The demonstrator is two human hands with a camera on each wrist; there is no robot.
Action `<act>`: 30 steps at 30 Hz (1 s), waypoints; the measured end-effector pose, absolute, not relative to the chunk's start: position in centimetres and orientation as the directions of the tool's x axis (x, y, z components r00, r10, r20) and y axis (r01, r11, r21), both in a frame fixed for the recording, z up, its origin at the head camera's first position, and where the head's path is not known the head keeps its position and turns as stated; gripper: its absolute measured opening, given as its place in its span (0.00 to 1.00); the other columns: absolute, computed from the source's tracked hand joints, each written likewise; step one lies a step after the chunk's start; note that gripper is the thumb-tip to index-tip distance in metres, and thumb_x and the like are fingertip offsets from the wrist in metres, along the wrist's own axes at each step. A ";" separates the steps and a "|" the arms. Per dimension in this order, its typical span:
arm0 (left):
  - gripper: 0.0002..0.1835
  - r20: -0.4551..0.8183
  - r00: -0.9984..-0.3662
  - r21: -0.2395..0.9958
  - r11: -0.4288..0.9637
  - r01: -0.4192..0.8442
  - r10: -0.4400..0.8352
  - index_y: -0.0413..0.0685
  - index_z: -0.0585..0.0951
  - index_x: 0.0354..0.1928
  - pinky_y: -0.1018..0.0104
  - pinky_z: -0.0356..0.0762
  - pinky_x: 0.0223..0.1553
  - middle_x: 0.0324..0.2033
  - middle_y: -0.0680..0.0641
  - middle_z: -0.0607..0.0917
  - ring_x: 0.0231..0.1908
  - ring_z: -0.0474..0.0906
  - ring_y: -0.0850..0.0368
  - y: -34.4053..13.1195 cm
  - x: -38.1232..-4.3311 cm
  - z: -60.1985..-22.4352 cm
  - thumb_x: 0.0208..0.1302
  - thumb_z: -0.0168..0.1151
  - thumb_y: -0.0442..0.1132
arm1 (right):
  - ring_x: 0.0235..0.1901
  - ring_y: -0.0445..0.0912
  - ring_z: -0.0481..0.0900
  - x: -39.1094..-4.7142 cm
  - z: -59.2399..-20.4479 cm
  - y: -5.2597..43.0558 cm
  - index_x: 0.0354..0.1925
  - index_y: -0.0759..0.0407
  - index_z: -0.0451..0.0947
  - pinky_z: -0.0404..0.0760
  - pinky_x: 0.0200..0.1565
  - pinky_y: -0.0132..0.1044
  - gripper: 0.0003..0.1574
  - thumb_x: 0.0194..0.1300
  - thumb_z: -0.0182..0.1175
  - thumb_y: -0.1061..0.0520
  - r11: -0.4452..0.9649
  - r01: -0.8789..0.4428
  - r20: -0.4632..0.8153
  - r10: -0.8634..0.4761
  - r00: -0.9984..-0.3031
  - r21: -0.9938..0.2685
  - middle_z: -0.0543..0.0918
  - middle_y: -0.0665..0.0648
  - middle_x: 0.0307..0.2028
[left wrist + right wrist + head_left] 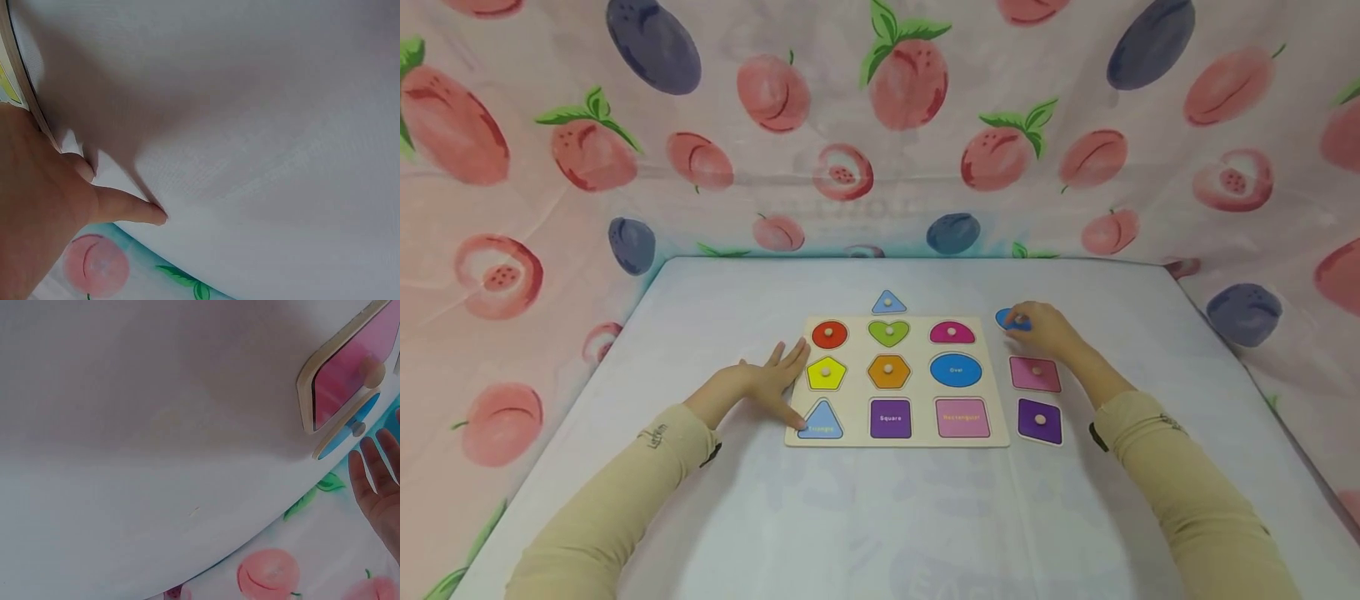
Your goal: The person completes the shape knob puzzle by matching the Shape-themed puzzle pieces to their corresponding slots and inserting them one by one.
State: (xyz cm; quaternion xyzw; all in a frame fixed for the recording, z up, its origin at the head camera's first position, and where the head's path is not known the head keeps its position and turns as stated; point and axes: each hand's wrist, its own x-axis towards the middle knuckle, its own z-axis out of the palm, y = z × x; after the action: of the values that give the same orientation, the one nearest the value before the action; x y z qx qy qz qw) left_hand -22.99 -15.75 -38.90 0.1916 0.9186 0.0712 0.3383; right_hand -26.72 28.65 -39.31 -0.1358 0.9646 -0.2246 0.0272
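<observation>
Blue oval piece point(342, 435) lies by the unclasped right grip point(1048, 328); left grip point(772, 385) is spread.

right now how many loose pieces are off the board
4: triangle beyond the board; to the board's right, the oval by the right hand, then pink rectangle, then purple square.

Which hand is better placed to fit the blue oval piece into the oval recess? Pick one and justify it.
Right hand, most likely: it is at the blue oval piece, just right of the board and near the oval recess. The left hand is at the board's opposite edge.
</observation>
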 end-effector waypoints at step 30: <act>0.70 -0.605 -0.699 0.253 0.925 0.283 0.380 0.47 0.28 0.73 0.19 0.28 0.56 0.73 0.45 0.25 0.71 0.18 0.39 -15.7 -23.0 -39.1 0.45 0.69 0.64 | 0.52 0.67 0.73 -28.1 -40.3 29.6 0.48 0.75 0.74 0.68 0.58 0.58 0.19 0.63 0.58 0.61 0.876 -0.136 0.035 -0.135 -0.990 -0.462 0.78 0.75 0.49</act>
State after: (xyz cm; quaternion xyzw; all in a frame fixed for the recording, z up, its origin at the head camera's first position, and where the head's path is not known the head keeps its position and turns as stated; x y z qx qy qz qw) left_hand -22.98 -15.69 -39.11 0.1804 0.9191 0.0704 0.3431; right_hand -28.14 29.60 -40.34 -0.0699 0.9686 -0.2386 -0.0010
